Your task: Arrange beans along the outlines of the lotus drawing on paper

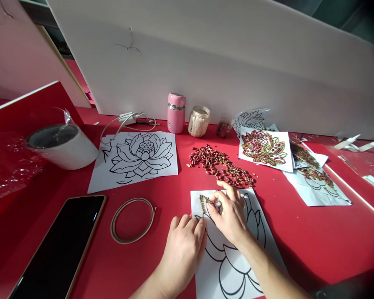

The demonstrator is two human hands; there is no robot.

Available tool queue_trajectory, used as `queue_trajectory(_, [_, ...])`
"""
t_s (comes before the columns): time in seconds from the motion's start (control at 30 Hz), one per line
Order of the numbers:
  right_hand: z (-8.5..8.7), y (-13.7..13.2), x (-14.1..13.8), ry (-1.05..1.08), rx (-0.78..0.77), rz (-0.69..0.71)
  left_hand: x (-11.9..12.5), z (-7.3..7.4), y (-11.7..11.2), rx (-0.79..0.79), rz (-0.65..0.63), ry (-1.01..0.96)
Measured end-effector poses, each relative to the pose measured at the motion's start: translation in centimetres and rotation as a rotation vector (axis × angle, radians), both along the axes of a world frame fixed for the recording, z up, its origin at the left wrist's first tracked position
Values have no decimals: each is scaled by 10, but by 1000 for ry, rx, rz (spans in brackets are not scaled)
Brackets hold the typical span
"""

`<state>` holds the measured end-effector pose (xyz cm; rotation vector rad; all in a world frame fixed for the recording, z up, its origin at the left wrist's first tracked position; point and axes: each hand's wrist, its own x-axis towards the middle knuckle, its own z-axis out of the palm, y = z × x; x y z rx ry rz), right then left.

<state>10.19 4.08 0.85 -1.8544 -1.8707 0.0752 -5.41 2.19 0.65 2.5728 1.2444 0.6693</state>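
Note:
A white sheet with a bold lotus outline (237, 259) lies on the red table in front of me. My left hand (184, 245) rests at its left edge with fingers curled in; whatever they hold, if anything, is hidden. Over the upper part of the sheet, my right hand (229, 214) has thumb and index finger bent together beside a petal partly covered with small beans (205, 203). What lies between those fingertips is too small to tell. Just beyond that hand spreads a loose pile of red and greenish beans (216, 162).
Left are a phone (57, 245), a tape roll (112, 226), printed lotus sheets (143, 160) and a white roll (71, 147). A pink flask (176, 114) and a jar (198, 122) stand behind. Bean-covered lotus pictures (263, 147) lie right, near glue bottles (347, 142).

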Motion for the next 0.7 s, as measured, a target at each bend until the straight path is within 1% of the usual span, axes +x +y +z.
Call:
queue_trajectory(0.17, [1,1,1,-2,-6,8,0,-1,1,12,1,-27])
queue_trajectory(0.27, [0,-1,-1,-13,15,21,0,-2,1,16,0,-31])
queue_trajectory(0.4, [6,3,6,-31,42,38,0,-3,1,16,4,-32])
queue_trajectory(0.47, [12,16,19,-33,62,9,0,-4,1,7,5,-27])
queue_trajectory(0.53, [16,38,36,-20,98,-50,0,-5,1,-5,6,-24])
queue_trajectory(0.6, [18,64,53,-18,21,-69,0,-5,0,-5,11,-21])
queue_trajectory(0.7, [16,98,69,-52,-20,-79,0,-5,0,13,20,-13])
